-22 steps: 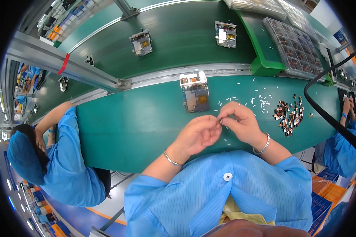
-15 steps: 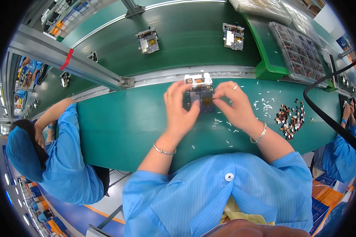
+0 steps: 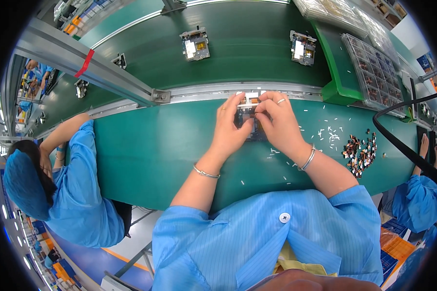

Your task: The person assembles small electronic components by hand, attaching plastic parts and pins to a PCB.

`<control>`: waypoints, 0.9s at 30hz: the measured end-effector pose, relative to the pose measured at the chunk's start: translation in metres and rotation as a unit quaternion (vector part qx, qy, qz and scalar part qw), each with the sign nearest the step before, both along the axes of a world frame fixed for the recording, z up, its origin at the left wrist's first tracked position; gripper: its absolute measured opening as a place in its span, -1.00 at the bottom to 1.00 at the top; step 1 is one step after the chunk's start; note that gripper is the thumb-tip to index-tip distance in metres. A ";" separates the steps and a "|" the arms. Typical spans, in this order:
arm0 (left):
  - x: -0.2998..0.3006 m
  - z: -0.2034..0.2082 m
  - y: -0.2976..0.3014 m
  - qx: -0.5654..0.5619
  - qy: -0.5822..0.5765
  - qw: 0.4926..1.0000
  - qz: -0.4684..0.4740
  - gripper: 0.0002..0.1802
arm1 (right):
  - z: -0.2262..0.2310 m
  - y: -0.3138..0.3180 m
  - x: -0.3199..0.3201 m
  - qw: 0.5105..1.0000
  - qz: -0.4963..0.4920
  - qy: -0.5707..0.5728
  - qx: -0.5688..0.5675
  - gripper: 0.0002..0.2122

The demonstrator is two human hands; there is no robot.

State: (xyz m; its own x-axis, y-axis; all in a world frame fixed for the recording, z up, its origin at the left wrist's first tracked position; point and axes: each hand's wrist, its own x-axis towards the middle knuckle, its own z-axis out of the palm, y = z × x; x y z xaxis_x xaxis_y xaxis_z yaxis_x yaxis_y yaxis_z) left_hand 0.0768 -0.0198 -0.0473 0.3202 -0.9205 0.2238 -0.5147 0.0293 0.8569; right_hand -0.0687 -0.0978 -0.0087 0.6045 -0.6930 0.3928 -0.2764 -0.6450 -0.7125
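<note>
Hands (image 3: 226,131) (image 3: 280,122), apart, curve over a rectangular circuit board (image 3: 247,111) on smooth green tabletop (image 3: 150,153); their grip I cannot tell.

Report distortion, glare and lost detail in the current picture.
Head view: the metal rail bows into an arc, with black around the rim; same head view: clear plastic trays catch whitish glare, fine detail on the circuit board is too small to read.

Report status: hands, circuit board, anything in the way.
Left hand at left side of circuit board, right hand over right side. Board on green table, partly hidden by hands. White strips scattered nearby, mostly to the right.
</note>
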 end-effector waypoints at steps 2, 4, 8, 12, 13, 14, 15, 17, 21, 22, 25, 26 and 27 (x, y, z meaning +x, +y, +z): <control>-0.001 0.001 -0.001 0.015 0.029 0.999 0.013 -0.34 | 0.000 0.001 0.001 1.000 -0.003 0.003 -0.015 -0.88; -0.002 -0.001 -0.003 0.005 0.064 0.998 0.014 -0.36 | 0.000 0.002 0.003 0.999 -0.005 0.006 -0.039 -0.87; -0.007 -0.007 -0.006 0.002 0.208 0.978 0.031 -0.45 | -0.002 0.004 0.002 0.999 -0.007 0.000 -0.054 -0.86; -0.009 -0.009 -0.010 0.004 0.262 0.964 0.039 -0.52 | -0.004 0.001 0.001 0.998 0.005 -0.002 -0.069 -0.86; -0.009 -0.010 -0.011 0.003 0.276 0.961 0.034 -0.54 | -0.005 0.000 0.001 0.997 0.012 -0.005 -0.073 -0.86; -0.008 -0.012 -0.011 0.002 0.290 0.957 0.028 -0.56 | -0.006 -0.001 0.000 0.997 0.011 -0.005 -0.073 -0.86; -0.006 -0.010 -0.012 0.000 0.289 0.957 0.028 -0.56 | -0.006 -0.001 0.001 0.998 0.014 -0.003 -0.068 -0.85; -0.004 -0.008 -0.012 0.021 0.266 0.964 0.018 -0.57 | -0.004 -0.001 0.001 0.998 0.018 -0.002 -0.064 -0.85; -0.003 -0.002 -0.015 0.028 0.256 0.966 0.020 -0.59 | -0.001 -0.002 0.001 1.000 0.016 -0.010 -0.003 -0.84; -0.002 0.000 -0.015 0.034 0.266 0.963 0.017 -0.60 | 0.000 -0.003 0.001 0.999 0.014 -0.014 0.031 -0.85; 0.001 0.001 -0.014 0.047 0.273 0.961 0.006 -0.61 | 0.000 -0.005 -0.001 0.999 0.025 -0.007 0.018 -0.85; 0.001 0.001 -0.014 0.054 0.269 0.962 -0.002 -0.60 | 0.000 -0.005 -0.001 1.000 0.025 -0.006 0.018 -0.85; 0.003 -0.002 -0.013 0.054 0.269 0.962 -0.002 -0.60 | 0.001 -0.005 -0.001 0.999 0.028 0.000 0.024 -0.85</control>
